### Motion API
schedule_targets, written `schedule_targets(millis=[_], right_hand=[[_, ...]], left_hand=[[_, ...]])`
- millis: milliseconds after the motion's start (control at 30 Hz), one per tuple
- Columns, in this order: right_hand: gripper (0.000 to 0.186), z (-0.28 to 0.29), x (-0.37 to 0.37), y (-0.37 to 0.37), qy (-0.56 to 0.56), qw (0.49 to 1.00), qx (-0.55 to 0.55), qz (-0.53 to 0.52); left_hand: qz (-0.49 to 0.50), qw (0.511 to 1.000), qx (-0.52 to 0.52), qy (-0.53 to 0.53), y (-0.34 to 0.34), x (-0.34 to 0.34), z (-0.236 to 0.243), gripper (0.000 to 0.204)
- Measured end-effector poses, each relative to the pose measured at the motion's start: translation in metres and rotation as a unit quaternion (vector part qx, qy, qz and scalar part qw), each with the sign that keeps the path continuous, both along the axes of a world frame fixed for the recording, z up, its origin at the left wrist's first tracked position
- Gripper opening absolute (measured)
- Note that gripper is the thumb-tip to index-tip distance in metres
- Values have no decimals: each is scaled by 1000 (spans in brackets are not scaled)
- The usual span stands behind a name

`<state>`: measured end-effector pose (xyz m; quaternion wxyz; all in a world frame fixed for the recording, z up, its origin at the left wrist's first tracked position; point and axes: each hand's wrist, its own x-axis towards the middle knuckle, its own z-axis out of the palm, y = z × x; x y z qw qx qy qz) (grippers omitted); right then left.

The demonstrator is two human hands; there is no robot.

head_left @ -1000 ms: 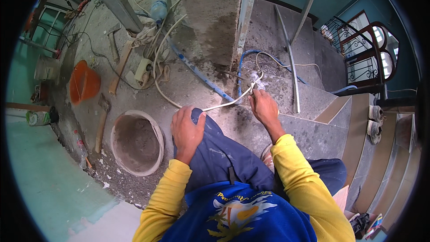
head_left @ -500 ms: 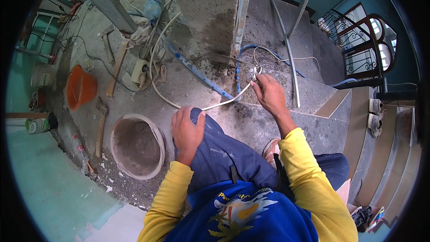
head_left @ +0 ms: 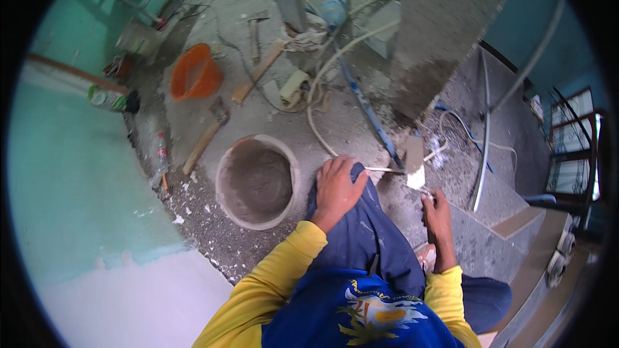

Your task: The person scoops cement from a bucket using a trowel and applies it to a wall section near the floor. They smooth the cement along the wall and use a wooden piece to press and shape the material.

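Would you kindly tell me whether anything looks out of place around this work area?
The white cable looks out of place: it trails loosely over the floor and, in this view, passes behind the trowel in the right hand.

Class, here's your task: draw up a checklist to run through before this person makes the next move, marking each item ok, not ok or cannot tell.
1. Trowel in grip: ok; the right hand holds it by the handle end.
2. Left hand free of tools: ok; it rests on the bent left leg.
3. Cable out of the trowel's line: not ok; it passes behind the blade in this view.
4. Blade lifted off the floor: cannot tell; this view hides any gap.
5. Bucket upright: ok; its mouth faces up.
6. Bucket's grey contents wet: cannot tell from the picture.
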<state>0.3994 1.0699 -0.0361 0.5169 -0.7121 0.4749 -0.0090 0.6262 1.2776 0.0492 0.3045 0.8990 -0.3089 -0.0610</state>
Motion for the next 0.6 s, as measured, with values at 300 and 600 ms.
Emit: schedule_targets(millis=[300, 600], right_hand=[[30, 15, -3, -12, -56, 982, 147, -106], [17, 34, -9, -13, -86, 962, 177, -191]], left_hand=[[-10, 986, -145, 86, 39, 17, 24, 28], [136, 909, -239, 312, 88, 136, 53, 27]])
